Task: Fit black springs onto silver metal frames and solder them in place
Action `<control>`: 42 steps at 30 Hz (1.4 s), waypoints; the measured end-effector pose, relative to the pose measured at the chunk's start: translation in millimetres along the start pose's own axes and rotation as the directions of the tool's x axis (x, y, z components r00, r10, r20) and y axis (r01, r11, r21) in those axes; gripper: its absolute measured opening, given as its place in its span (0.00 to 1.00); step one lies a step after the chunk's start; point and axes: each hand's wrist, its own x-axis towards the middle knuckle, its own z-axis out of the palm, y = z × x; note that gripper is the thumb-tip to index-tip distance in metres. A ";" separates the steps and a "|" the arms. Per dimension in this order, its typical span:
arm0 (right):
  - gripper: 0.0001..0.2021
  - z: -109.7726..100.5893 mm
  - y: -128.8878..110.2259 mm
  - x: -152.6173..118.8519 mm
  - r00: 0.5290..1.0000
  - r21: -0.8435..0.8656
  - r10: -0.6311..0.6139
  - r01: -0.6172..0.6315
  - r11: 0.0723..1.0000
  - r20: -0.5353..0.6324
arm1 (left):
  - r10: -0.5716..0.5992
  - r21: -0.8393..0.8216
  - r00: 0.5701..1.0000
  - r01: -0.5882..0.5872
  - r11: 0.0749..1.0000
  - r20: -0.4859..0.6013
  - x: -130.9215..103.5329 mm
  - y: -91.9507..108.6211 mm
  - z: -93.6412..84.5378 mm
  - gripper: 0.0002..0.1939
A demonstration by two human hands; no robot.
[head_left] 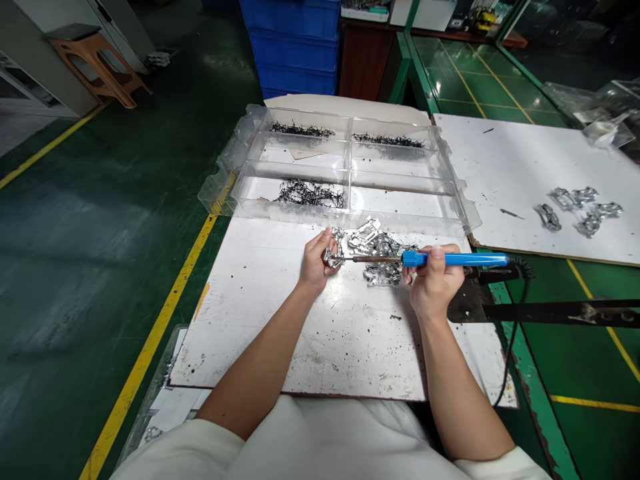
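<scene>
My left hand (315, 265) is closed on a small shiny silver metal part (334, 256), its fingers covering some of it. In my right hand (437, 280) is a soldering iron with a blue handle (470, 259), held level and pointing left. The iron's thin dark tip (361, 259) reaches the metal part; I cannot tell whether they touch. Between the hands, partly behind the iron, lies a pile of similar silver metal parts (366, 233) on the white board (350, 360).
A clear plastic compartment tray (295, 212) with small black wire-like pieces (311, 193) stands behind the hands. More silver parts (549, 217) lie on a white board (530, 160) at right. The iron's black cord (515, 340) hangs beside a dark metal arm (555, 312).
</scene>
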 end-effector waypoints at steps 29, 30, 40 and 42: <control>0.15 -54.2 -61.1 -13.7 0.982 0.254 0.186 -0.189 0.949 0.034 | -0.028 0.940 1.000 -0.013 -0.341 0.004 -95.8 100.2 -34.4 0.16; 0.16 -59.4 -64.2 -23.4 0.982 0.229 0.190 -0.186 0.955 0.004 | -0.034 0.958 0.999 -0.040 -0.283 0.031 -95.9 100.7 -34.4 0.17; 0.25 -65.3 -43.7 -76.3 0.925 0.311 0.216 -0.115 0.943 -0.313 | -0.219 0.861 0.970 -0.201 -0.468 0.108 -90.7 113.5 -26.8 0.16; 0.26 -62.4 -33.5 -79.8 0.910 0.338 0.245 -0.126 0.933 -0.336 | -0.212 0.825 0.974 -0.183 -0.534 0.079 -81.8 124.7 -22.6 0.20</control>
